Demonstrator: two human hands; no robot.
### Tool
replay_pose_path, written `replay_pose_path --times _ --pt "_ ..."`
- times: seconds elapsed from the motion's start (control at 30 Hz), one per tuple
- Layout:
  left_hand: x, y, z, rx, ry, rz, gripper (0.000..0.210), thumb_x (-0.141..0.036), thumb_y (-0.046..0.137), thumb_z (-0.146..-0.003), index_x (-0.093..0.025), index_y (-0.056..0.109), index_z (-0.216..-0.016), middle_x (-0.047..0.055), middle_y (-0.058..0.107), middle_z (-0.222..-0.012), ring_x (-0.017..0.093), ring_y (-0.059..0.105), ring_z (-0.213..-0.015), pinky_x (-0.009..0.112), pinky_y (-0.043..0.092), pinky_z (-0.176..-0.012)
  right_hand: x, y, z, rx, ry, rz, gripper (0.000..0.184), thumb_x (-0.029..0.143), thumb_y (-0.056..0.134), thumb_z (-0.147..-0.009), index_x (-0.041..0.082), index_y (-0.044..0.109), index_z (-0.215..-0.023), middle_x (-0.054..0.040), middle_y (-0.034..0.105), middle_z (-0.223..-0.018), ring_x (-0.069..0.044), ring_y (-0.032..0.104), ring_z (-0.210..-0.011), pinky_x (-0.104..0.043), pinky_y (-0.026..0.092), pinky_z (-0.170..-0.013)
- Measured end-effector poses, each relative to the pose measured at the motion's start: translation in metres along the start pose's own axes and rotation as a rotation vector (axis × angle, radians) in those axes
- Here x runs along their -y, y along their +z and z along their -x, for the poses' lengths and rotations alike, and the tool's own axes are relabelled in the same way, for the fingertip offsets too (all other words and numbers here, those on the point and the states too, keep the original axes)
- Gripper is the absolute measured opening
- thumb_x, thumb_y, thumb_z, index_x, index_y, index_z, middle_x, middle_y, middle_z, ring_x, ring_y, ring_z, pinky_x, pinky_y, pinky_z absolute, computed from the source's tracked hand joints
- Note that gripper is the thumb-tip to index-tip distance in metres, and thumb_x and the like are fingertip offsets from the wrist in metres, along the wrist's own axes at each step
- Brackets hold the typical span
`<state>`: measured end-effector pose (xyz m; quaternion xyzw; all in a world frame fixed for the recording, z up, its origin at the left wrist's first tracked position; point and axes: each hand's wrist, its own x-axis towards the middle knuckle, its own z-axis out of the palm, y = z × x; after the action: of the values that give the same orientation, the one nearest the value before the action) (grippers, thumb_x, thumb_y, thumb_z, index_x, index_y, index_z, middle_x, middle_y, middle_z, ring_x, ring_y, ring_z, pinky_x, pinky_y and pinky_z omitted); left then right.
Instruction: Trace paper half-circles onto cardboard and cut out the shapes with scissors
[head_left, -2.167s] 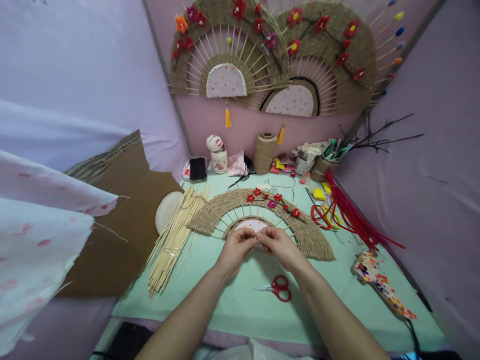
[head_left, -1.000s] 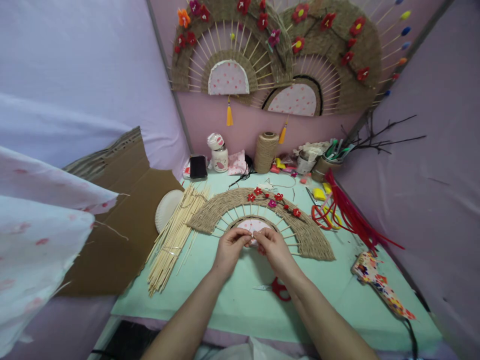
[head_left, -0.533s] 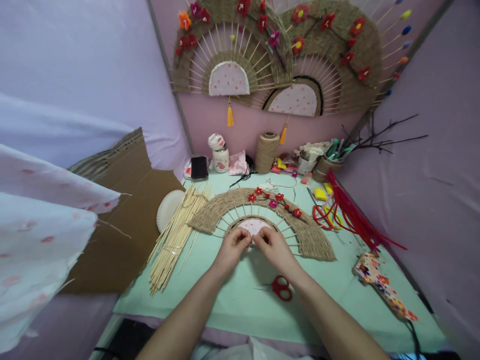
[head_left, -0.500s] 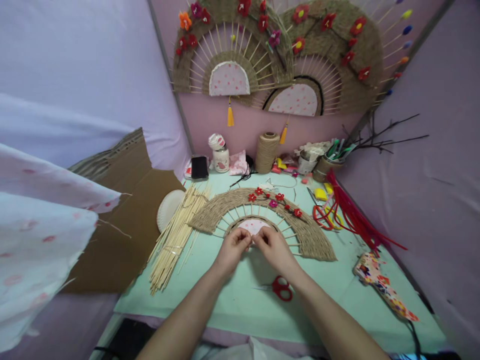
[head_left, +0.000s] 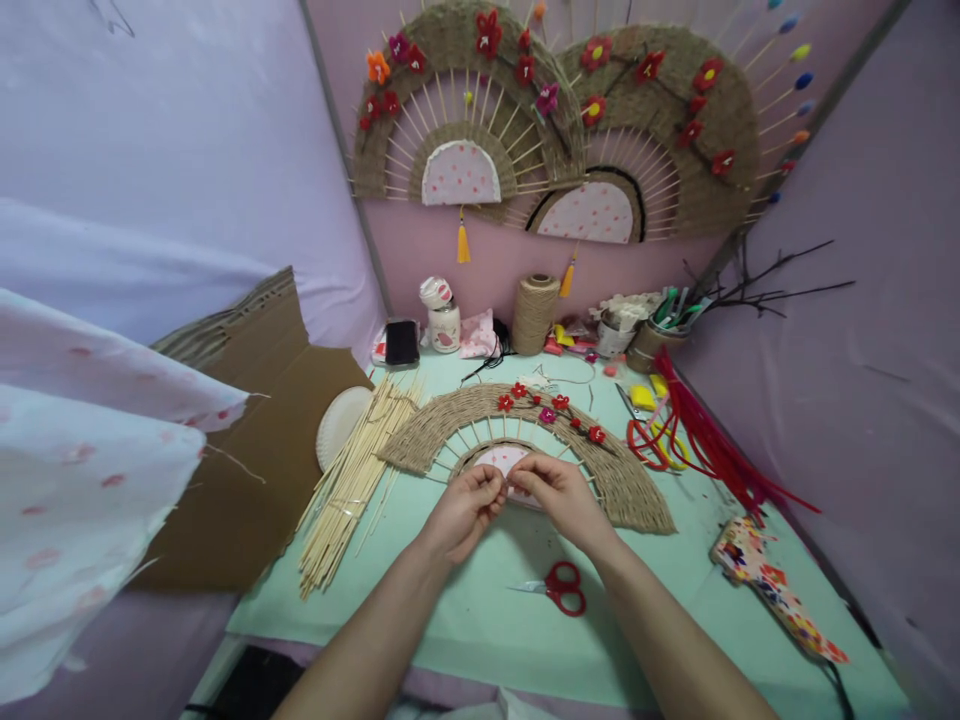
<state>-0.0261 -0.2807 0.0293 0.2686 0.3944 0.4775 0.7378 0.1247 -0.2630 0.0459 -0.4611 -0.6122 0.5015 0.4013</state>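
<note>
Left hand [head_left: 466, 508] has rolled palm-up beside the right hand [head_left: 559, 492], both with fingers [head_left: 534, 469] pinched closed (anything held: too small to tell), at the near edge of the arched, woven-twine fan [head_left: 429, 427] on the bench [head_left: 491, 635].

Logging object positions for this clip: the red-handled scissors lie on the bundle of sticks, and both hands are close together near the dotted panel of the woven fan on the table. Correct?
Not quite: the head view shows the red-handled scissors lying on the table between the forearms, apart from the bundle of sticks. The rest stands.
</note>
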Motion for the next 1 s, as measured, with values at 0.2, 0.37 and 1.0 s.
replay_pose_path --times 0.2,0.37,1.0 --pt "0.005 -0.005 -0.003 0.027 -0.022 -0.008 0.029 -0.033 0.080 -0.062 -0.014 0.059 -0.069 -0.001 0.051 -0.063 0.006 0.040 -0.056 0.020 0.030 -0.055 0.006 -0.006 -0.001 0.098 -0.056 0.105 0.018 0.028 0.059 -0.078 0.018 0.069 -0.068 -0.0023 0.067 -0.069 -0.016 0.058 -0.069 -0.026 0.043 -0.066" --pt "0.002 -0.008 0.001 0.079 -0.079 -0.060 0.028 -0.033 0.079 -0.064 -0.014 0.058 -0.068 0.000 0.052 -0.064 0.007 0.041 -0.056 0.020 0.030 -0.055 0.015 -0.027 -0.006 0.238 0.040 0.063 0.016 0.030 0.064 -0.075 0.019 0.072 -0.083 -0.0038 0.071 -0.083 -0.019 0.062 -0.076 -0.029 0.047 -0.070" --pt "-0.058 0.004 -0.019 -0.143 0.279 0.155 0.035 -0.031 0.084 -0.057 -0.014 0.058 -0.073 -0.001 0.055 -0.068 0.004 0.047 -0.059 0.014 0.037 -0.054 0.044 0.008 -0.057 0.116 -0.057 -0.097 0.027 0.032 0.067 -0.072 0.017 0.067 -0.094 -0.0075 0.069 -0.094 -0.020 0.062 -0.086 -0.031 0.048 -0.071"
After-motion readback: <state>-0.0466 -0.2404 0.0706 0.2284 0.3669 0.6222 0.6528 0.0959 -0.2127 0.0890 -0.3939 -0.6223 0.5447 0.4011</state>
